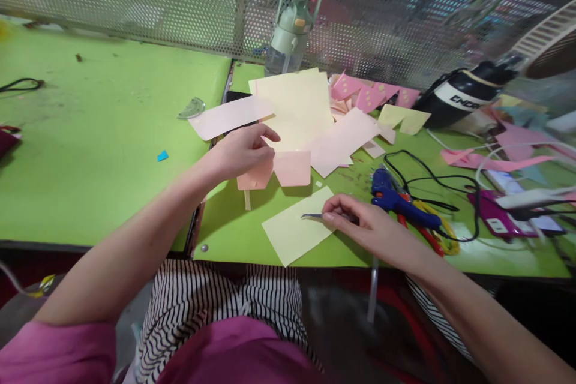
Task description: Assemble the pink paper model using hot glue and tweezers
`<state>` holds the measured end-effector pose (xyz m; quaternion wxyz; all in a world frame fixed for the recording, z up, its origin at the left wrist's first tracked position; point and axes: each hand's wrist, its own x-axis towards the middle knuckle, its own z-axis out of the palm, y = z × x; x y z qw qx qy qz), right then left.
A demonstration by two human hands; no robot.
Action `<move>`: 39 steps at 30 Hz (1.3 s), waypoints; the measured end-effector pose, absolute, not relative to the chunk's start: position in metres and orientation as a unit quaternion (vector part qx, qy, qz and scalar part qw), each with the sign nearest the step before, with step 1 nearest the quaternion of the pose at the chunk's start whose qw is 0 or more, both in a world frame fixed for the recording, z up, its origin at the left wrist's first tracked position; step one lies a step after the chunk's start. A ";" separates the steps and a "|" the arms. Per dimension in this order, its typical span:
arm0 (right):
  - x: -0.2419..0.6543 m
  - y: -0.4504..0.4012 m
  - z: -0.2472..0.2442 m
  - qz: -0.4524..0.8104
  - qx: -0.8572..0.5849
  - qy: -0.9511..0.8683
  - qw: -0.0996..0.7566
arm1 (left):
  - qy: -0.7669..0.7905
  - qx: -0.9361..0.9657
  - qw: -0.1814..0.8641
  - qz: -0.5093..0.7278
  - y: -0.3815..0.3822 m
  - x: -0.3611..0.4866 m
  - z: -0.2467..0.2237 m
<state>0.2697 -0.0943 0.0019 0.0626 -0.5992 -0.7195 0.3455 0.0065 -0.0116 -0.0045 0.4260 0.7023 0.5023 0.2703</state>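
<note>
Landmark: the yellow sheet (294, 229) lay flat near the front edge of the green table (103, 144), one corner poking almost to that edge.
Right hand: the right hand (366, 225) sat at the sheet's right corner, fingers pinched together on a thin metal tool (312, 216), looked like tweezers, whose tip rested on the sheet.
Left hand: the left hand (243, 150) was up behind the sheet, fingers curled loosely over a folded pink paper piece (274, 171); I couldn't tell if it really gripped it or just rested on top.
Paper pile: a heap of cream and pink sheets (310, 117) spread behind the pink piece, touching it.
Glue gun: a blue glue gun (398, 201) lay just right of the right hand, with scissors (438, 234) beside it and a black cord (432, 183) looping around.
Bottles: a green bottle (292, 30) stood behind the pile by the mesh wall; a black bottle (463, 96) lay tipped over, well off to the right.
Open room: left of the sheet the green table was mostly bare, just a small blue scrap (162, 156) out there.
Tight side: right of the sheet it was crowded right up to the table edge.
</note>
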 end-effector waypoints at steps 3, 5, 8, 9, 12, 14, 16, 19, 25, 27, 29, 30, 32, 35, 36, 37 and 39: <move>0.268 -0.093 -0.001 0.359 -0.592 -0.719 0.060 | 0.501 0.703 0.426 0.272 -0.011 0.006 -0.005; 0.268 -0.092 -0.003 0.367 -0.585 -0.720 0.063 | 0.499 0.703 0.427 0.273 -0.011 0.006 -0.005; 0.267 -0.091 -0.006 0.385 -0.576 -0.717 0.078 | 0.502 0.702 0.424 0.272 -0.011 0.007 -0.005; 0.267 -0.090 -0.007 0.392 -0.573 -0.715 0.081 | 0.503 0.702 0.424 0.272 -0.011 0.007 -0.005; 0.267 -0.090 -0.008 0.408 -0.567 -0.710 0.087 | 0.502 0.702 0.424 0.273 -0.011 0.007 -0.005; 0.267 -0.090 -0.009 0.421 -0.560 -0.706 0.097 | 0.502 0.702 0.425 0.274 -0.011 0.007 -0.005; 0.267 -0.091 -0.008 0.440 -0.551 -0.700 0.109 | 0.503 0.702 0.424 0.273 -0.011 0.007 -0.004; 0.266 -0.092 -0.004 0.457 -0.540 -0.695 0.132 | 0.505 0.705 0.419 0.269 -0.011 0.007 -0.004; 0.258 -0.087 0.008 0.369 -0.544 -0.702 0.274 | 0.491 0.715 0.424 0.260 -0.011 0.006 -0.006; 0.253 -0.083 0.011 0.344 -0.536 -0.710 0.300 | 0.488 0.720 0.421 0.257 -0.011 0.006 -0.005; 0.248 -0.078 0.012 0.337 -0.525 -0.721 0.302 | 0.485 0.727 0.421 0.243 -0.012 0.006 -0.003; 0.246 -0.076 0.012 0.335 -0.521 -0.726 0.299 | 0.484 0.731 0.421 0.233 -0.012 0.006 -0.002; 0.243 -0.072 0.013 0.327 -0.514 -0.738 0.292 | 0.480 0.741 0.419 0.212 -0.012 0.007 0.001; 0.241 -0.067 0.015 0.311 -0.507 -0.757 0.272 | 0.471 0.759 0.407 0.190 -0.012 0.007 0.002; 0.241 -0.066 0.015 0.306 -0.505 -0.762 0.265 | 0.466 0.766 0.404 0.183 -0.012 0.008 0.002; 0.241 -0.066 0.016 0.302 -0.504 -0.766 0.260 | 0.460 0.772 0.403 0.176 -0.012 0.008 0.003; 0.241 -0.064 0.015 0.298 -0.501 -0.772 0.254 | 0.454 0.780 0.400 0.160 -0.013 0.008 0.002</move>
